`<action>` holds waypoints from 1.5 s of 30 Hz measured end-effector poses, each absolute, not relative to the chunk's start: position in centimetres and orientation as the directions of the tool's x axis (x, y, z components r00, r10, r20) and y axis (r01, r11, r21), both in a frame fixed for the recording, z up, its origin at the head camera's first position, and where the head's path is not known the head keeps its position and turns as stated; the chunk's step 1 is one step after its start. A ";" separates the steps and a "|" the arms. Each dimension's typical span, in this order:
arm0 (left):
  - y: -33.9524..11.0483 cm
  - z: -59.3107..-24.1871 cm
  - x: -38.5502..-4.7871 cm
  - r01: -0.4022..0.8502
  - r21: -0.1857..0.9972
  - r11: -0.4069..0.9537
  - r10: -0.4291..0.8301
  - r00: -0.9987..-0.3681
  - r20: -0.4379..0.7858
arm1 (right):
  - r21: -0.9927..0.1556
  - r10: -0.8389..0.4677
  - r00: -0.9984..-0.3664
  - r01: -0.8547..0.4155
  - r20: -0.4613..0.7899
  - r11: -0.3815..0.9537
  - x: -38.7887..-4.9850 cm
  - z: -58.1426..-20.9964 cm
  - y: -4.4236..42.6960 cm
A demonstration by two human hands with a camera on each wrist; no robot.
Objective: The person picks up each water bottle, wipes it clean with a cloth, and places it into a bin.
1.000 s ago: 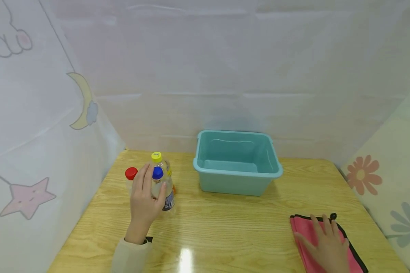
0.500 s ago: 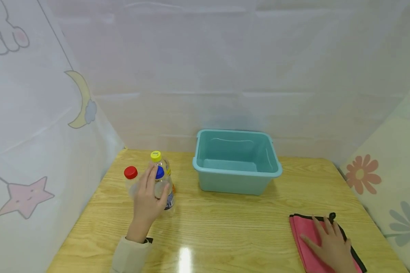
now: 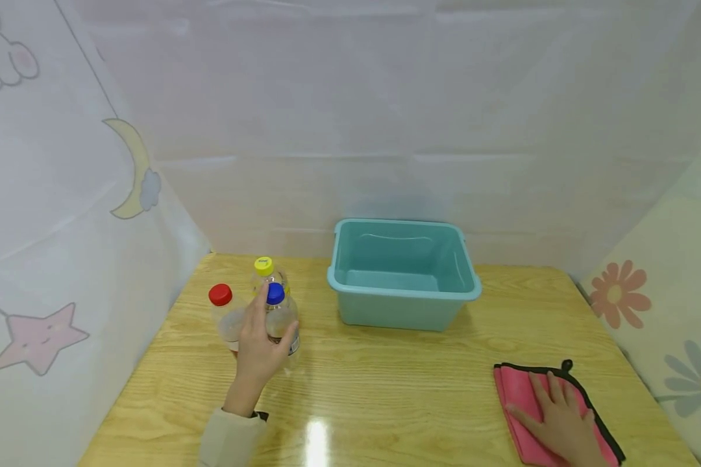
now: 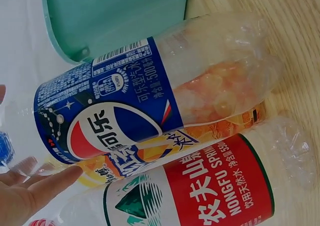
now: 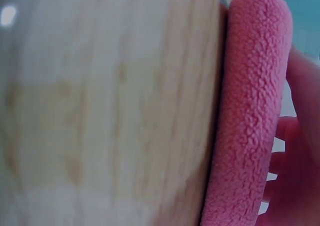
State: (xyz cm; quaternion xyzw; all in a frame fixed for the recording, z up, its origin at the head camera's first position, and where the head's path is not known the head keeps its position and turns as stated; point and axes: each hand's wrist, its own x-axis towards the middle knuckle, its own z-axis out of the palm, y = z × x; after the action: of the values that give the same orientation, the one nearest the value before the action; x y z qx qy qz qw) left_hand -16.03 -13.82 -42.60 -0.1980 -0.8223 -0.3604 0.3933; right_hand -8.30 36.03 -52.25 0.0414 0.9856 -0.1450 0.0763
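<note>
My left hand [image 3: 261, 351] reaches around the upper part of a blue-capped Pepsi bottle [image 4: 115, 101], thumb on one side and fingers on the other. In the left wrist view the thumb tip appears apart from the bottle, while the fingers lie close to its neck. Just left of the hand stands a red-capped Nongfu Spring water bottle [image 4: 220, 186]. A yellow-capped bottle [image 3: 264, 266] with an orange label is partly hidden behind the Pepsi bottle. At the right, my right hand [image 3: 563, 425] rests with spread fingers on a folded pink cloth [image 3: 516, 395] with black edging.
Toward the back of the wooden table [image 3: 397, 389] sits a teal plastic bin [image 3: 400, 310], its inside bare. White printed sheets [image 3: 385, 117] hang behind the table and along both sides.
My left hand has shifted slightly right and closer around the Pepsi bottle, so the red-capped bottle shows more. The right hand stays on the cloth.
</note>
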 end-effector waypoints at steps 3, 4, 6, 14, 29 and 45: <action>-13.8 -42.7 -16.0 0.597 0.434 0.675 0.052 -0.625 0.779 | -0.285 0.046 -0.980 0.101 -0.192 0.953 -8.4 -52.2 35.9; -13.8 -42.7 -16.0 0.593 0.432 0.680 0.055 -0.629 0.775 | -0.280 0.044 -0.979 0.100 -0.199 0.955 -8.5 -52.2 35.9; -13.8 -42.8 -15.9 0.582 0.432 0.689 0.061 -0.640 0.766 | -0.270 0.044 -0.975 0.103 -0.218 0.957 -8.6 -52.2 35.8; -13.7 -43.0 -15.8 0.563 0.439 0.701 0.070 -0.666 0.742 | -0.254 0.051 -0.954 0.130 -0.295 0.958 -9.0 -51.8 35.4; -13.7 -42.9 -15.6 0.562 0.436 0.703 0.080 -0.671 0.737 | -0.471 -0.317 -0.904 -0.155 -0.288 0.868 -8.3 -50.3 39.6; -14.0 -43.2 -15.6 0.587 0.425 0.690 0.096 -0.655 0.750 | -0.218 -0.201 -0.977 -0.181 -0.069 0.959 -8.4 -50.4 38.2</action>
State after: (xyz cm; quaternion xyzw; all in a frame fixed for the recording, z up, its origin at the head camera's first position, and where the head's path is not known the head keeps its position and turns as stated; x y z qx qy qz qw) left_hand -15.61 -14.00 -43.17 -0.2019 -0.8445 -0.3382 0.3630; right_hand -8.37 38.18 -50.39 -0.0966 0.9887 -0.1058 0.0454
